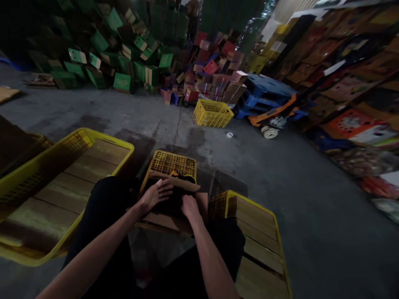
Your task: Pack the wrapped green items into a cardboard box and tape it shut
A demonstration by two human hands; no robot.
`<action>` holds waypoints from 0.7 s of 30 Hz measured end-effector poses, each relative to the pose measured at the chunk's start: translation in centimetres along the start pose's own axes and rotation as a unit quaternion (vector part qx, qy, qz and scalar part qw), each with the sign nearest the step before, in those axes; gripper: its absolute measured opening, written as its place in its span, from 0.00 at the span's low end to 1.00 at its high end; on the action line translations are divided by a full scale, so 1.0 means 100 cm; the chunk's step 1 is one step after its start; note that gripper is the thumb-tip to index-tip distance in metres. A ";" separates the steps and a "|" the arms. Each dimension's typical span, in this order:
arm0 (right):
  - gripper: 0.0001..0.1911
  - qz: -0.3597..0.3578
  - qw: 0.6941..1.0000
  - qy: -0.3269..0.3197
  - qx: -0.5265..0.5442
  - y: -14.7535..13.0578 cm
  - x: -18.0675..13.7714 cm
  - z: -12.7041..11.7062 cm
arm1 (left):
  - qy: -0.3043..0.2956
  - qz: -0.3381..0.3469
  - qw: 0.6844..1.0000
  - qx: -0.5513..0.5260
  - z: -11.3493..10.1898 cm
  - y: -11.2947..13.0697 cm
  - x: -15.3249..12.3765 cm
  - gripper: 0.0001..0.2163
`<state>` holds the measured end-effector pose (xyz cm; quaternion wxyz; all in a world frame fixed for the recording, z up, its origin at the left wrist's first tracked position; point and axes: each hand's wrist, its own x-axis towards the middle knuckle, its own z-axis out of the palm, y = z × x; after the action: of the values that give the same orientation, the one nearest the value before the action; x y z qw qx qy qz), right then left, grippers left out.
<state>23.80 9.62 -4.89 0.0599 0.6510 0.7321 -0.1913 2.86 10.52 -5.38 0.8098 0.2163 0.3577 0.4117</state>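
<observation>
An open cardboard box point(202, 204) with a dark inside sits between my knees, its flaps raised. My left hand point(155, 195) lies over the left part of the box, fingers spread near the far flap point(179, 182). At the box's right side, my right hand point(189, 205) dips in with curled fingers; whatever they hold is hidden. Just behind the far flap, a black and orange item point(182, 176) shows, too dim to name. It lies on an upturned-looking yellow crate point(175, 160) with a grid surface.
A large yellow crate point(84, 133) of cardboard boxes stands at my left, another crate point(276, 220) at my right. Farther off are a yellow basket point(213, 113), blue pallets point(268, 87), an orange pallet jack point(274, 116) and piles of green boxes point(122, 82) and red boxes point(211, 66).
</observation>
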 end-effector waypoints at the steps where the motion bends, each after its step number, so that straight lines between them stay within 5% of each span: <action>1: 0.17 -0.002 1.000 0.013 0.002 0.003 -0.002 -0.005 | 0.000 0.006 1.000 0.003 0.002 0.001 -0.001 0.29; 5: 0.14 -0.059 0.981 0.102 0.152 0.020 -0.010 -0.027 | 0.002 0.036 0.999 0.027 0.007 0.002 -0.002 0.28; 8: 0.11 -0.103 0.900 0.160 0.391 0.029 -0.015 -0.037 | 0.012 0.055 0.997 0.052 0.007 -0.001 0.001 0.26; 12: 0.10 -0.077 0.818 0.141 0.552 0.030 -0.018 -0.037 | -0.002 0.052 0.996 0.075 0.006 -0.005 0.001 0.26; 16: 0.12 -0.051 0.756 0.117 0.642 0.021 -0.020 -0.030 | -0.106 0.030 0.989 0.103 0.016 -0.005 -0.007 0.28; 21: 0.15 -0.046 0.732 0.085 0.675 0.008 -0.024 -0.028 | -0.138 0.071 0.972 0.175 0.022 -0.004 -0.011 0.26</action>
<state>25.42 8.47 -1.68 -0.4665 0.4997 0.4416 -0.5811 4.28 9.26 -3.70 0.7697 0.4339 0.2927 0.3655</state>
